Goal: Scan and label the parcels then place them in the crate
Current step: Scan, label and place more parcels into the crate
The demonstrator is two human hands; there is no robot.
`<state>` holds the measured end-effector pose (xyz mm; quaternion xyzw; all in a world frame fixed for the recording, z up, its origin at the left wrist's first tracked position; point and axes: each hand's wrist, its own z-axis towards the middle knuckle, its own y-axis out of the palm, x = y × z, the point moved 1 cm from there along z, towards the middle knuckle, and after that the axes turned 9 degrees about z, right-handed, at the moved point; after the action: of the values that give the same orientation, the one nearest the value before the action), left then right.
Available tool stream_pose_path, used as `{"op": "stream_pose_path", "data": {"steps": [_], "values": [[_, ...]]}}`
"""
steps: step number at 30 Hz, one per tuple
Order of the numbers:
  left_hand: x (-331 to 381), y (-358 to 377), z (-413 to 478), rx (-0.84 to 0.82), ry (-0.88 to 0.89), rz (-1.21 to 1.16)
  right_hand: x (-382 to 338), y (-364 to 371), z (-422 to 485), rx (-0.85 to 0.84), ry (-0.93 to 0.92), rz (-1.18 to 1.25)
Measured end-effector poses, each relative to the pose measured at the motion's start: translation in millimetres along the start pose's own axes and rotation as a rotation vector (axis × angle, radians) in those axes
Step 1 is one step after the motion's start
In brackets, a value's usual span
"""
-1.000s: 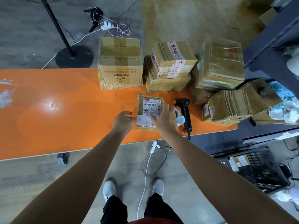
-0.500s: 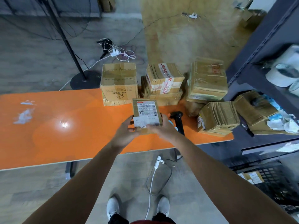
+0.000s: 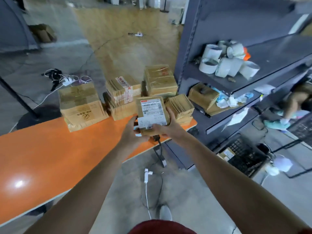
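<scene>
Dark red top [image 3: 162,227], one white shoe [image 3: 165,212] visible.

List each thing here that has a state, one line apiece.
Labelled parcel: held above the orange table, labels up.
Left grip: holds the parcel's near left corner.
Right grip: holds the parcel's right side.
Crate: on the floor, a parcel inside.
Other parcels: stacked on the table.

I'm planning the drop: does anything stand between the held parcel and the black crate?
Nothing visible does. The parcel is held clear above the table end, and the crate lies open on the floor to its right, close beside the shelf rack.
</scene>
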<state>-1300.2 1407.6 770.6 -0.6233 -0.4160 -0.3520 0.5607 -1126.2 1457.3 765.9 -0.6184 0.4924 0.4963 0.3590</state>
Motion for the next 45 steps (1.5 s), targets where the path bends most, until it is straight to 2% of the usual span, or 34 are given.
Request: {"op": "stream_pose_path", "data": {"steps": [7, 11, 23, 26, 30, 37, 41, 45], "values": [[15.6, 73.7, -40.2, -0.353, 0.195, 0.037, 32.6, -56.1, -120.8, 0.360, 0.059, 0.135], [38.8, 127.2, -76.2, -0.550, 0.307, 0.124, 47.9, -93.2, -203.9, 0.532, 0.021, 0.211], [106.7, 288.8, -185.8, -0.807, 0.517, 0.196, 85.3, -194.1, -399.3, 0.805, -0.063, 0.269], [120.2, 346.6, -215.1, -0.834, 0.539, 0.292, 104.6, -236.1, -450.8, 0.877, -0.064, 0.298], [144.6, 439.8, -270.1, -0.854, 0.602, 0.477, 133.2, -309.0, -532.0, 0.893, -0.081, 0.380], [189.7, 586.8, -364.1, -0.713, 0.703, 0.795, 172.4, -436.6, -662.9, 0.915, -0.021, 0.389], [211.4, 634.2, -383.2, -0.637, 0.760, 0.915, 177.8, -492.0, -693.9, 0.902, -0.006, 0.378], [220.7, 671.6, -365.0, -0.618, 0.719, 0.974, 179.4, -540.8, -686.6, 0.863, -0.005, 0.391]]}}
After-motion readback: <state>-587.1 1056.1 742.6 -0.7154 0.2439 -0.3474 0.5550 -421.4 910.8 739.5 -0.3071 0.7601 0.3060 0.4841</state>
